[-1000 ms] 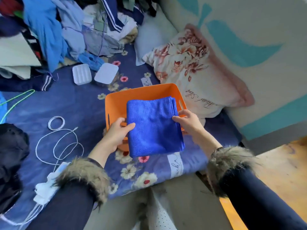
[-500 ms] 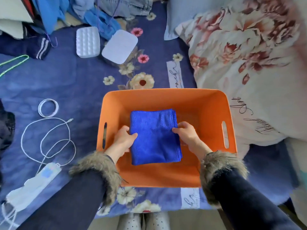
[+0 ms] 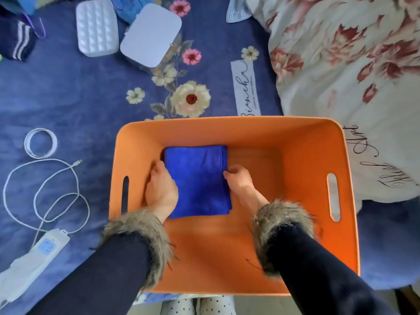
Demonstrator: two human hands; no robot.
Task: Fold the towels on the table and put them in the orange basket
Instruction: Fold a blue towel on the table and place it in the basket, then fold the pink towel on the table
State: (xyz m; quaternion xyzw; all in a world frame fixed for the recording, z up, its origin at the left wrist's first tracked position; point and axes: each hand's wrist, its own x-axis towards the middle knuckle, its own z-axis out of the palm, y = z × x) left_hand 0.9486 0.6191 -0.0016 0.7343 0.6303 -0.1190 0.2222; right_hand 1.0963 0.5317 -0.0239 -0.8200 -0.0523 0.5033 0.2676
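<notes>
**A:** At the near edge: two dark sleeves with shaggy brown fur cuffs reach into the orange basket (image 3: 318, 142). Grip status?

**B:** Left hand (image 3: 160, 187) sits at the left edge of the folded blue towel (image 3: 196, 180), fingers curled down along that edge, tips hidden between the towel and the basket wall. Right hand (image 3: 238, 181) is on the right edge — fingers bent, pinching the stacked layers. Both are closed on the cloth, not spread.

**A:** Towel position?

**B:** Inside the basket, left of centre, lying flat on the floor. Can't tell if it's fully resting or partly carried. It's a neat rectangle, plush microfibre look, layered folds showing along the right side.

**A:** Basket build?

**B:** Smooth matte plastic, rectangular, rounded corners, walls flaring outward. One slot handle in each short side.

**A:** Surroundings?

**B:** The basket stands on a navy floral bedspread (image 3: 79, 98) with a white script label just beyond its far rim. To the left, a white power strip (image 3: 45, 246) and a looped white cable (image 3: 45, 189) — plus a small separate coil farther back. Far left of centre, two rounded white cases: a quilted-texture case (image 3: 97, 26) and a smooth case (image 3: 151, 35), touching at a corner. On the right, a cream floral pillow (image 3: 352, 64) with dark red blooms, against the basket's right side.
</notes>
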